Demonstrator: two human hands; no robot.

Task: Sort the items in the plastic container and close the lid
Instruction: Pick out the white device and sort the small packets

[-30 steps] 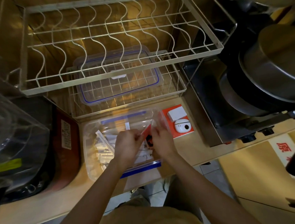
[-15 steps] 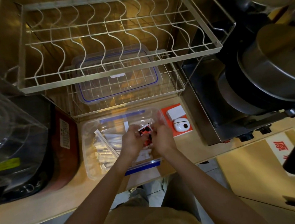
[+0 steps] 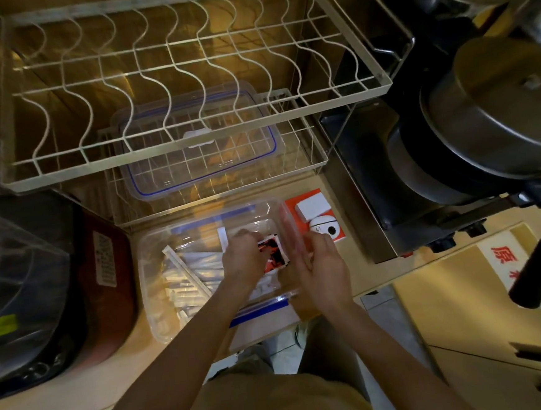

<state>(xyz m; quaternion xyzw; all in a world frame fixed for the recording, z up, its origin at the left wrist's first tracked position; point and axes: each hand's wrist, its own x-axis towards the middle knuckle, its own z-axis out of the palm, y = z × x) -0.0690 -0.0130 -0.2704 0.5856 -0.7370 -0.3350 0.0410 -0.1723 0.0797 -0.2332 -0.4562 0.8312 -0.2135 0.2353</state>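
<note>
A clear plastic container [image 3: 161,313] with blue clips stands open at the counter's front edge. White paper-wrapped sticks [image 3: 187,276] lie along its left half. My left hand [image 3: 244,258] is inside the container, fingers curled on red-and-black sachets [image 3: 273,251] at the right side. My right hand [image 3: 322,265] is at the container's right wall, fingers straight and slightly blurred, holding nothing that I can see. The container's lid [image 3: 199,145], clear with a blue seal, lies on the lower wire shelf behind.
A two-tier wire dish rack [image 3: 188,82] overhangs the back of the counter. An orange card with a white device [image 3: 322,228] lies right of the container. A stove with a lidded pot [image 3: 497,106] stands at the right, a dark appliance [image 3: 100,276] at the left.
The red sachet held up between both hands has gone down into the container's right side. My right hand has let go and drawn back to the container's right wall.
</note>
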